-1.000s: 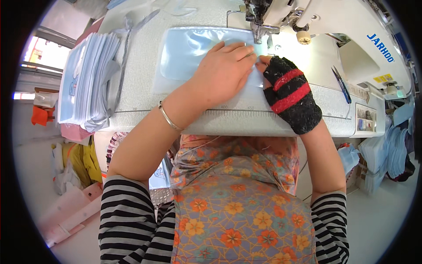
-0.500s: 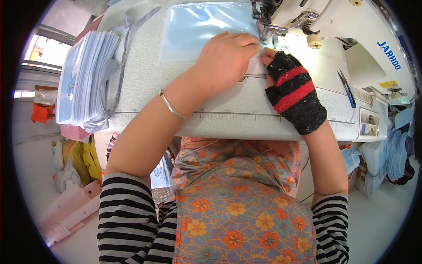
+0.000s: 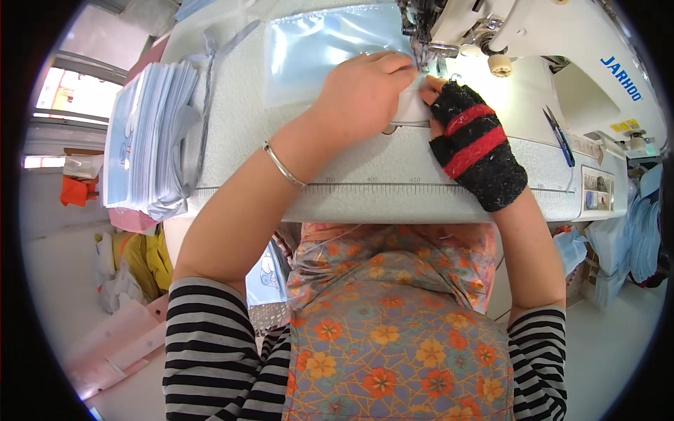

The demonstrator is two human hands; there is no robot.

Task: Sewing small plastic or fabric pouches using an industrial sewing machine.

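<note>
A light-blue, glossy plastic sheet (image 3: 309, 59) lies on the sewing machine bed, its right edge reaching the presser foot area (image 3: 425, 63). My left hand (image 3: 368, 88), bare and with a bangle at the wrist, rests over the near right part of the sheet. Its fingers are bent and held together at the sheet's edge; the thumb is hidden. Close on its right is my right hand (image 3: 474, 144), in a black fingerless glove with red stripes. Its thumb and fingertips are drawn together at the near right corner by the presser foot, where the grip is partly hidden.
On the left stands a thick stack of light-blue printed pieces (image 3: 151, 137), beside a grey strip of cloth (image 3: 207, 91). Thread snips (image 3: 559, 137) lie to the right under the machine arm (image 3: 590, 49). A small parts tray (image 3: 598, 191) sits at the table's right end.
The whole view has shifted slightly, so things appear a little farther right and lower. Both hands keep nearly the same pose at the sheet's edge.
</note>
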